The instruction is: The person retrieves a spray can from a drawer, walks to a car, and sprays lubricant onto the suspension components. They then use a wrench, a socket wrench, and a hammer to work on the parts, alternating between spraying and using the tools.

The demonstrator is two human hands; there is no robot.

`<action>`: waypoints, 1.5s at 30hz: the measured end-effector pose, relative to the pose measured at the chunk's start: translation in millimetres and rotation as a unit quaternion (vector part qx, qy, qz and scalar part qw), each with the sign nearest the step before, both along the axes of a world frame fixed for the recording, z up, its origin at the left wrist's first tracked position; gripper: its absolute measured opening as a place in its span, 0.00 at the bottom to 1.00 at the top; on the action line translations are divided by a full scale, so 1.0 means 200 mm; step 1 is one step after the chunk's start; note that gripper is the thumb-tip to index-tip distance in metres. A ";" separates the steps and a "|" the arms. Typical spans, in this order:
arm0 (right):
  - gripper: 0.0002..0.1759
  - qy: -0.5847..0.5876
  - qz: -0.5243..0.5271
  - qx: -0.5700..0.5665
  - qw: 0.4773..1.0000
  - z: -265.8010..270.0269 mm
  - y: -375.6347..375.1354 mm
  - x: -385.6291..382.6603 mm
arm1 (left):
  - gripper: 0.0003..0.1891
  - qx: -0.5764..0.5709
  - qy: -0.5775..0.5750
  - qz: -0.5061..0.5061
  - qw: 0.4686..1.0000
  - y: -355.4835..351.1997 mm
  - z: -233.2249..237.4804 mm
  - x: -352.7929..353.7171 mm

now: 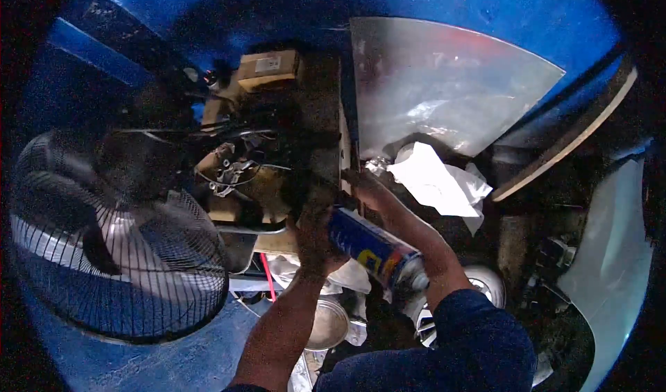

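Observation:
My left hand (316, 232) is closed around the upper end of a blue spray can (378, 246) with yellow and red markings. The can lies tilted, its silver end pointing down to the right toward my right forearm. My right hand (364, 187) reaches forward beside the edge of a dark upright board (341, 132). Its fingers are in deep shadow, so whether they hold anything is hidden. Left of my hands, a cluster of metal parts and wire (232, 173) rests on a brownish surface.
A wire-caged fan (118, 246) stands at the left. Behind the metal parts sits a cardboard box (268, 69). White paper (433, 177) lies before a grey panel (444, 80) against the blue wall. Below are a round metal pan (327, 324) and a wheel (485, 284).

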State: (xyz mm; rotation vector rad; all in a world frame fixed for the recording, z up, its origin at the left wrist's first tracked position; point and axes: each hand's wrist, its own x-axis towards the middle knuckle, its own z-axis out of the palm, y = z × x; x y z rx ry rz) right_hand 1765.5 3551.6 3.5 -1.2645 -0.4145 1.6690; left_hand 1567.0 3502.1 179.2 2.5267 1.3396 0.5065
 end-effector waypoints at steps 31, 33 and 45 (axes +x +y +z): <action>0.36 -0.443 0.648 0.255 0.564 0.51 -2.23 -1.37 | 0.38 -0.338 -0.252 0.584 0.694 -3.84 -0.39 -2.23; 0.37 -0.328 0.696 0.272 0.578 0.47 -2.40 -1.70 | 0.39 -0.367 -0.326 0.642 0.588 -4.21 -0.21 -2.26; 0.62 0.026 0.779 0.515 0.356 1.24 -4.10 -3.52 | 0.35 -0.016 -0.646 0.660 0.383 -5.00 0.01 -2.16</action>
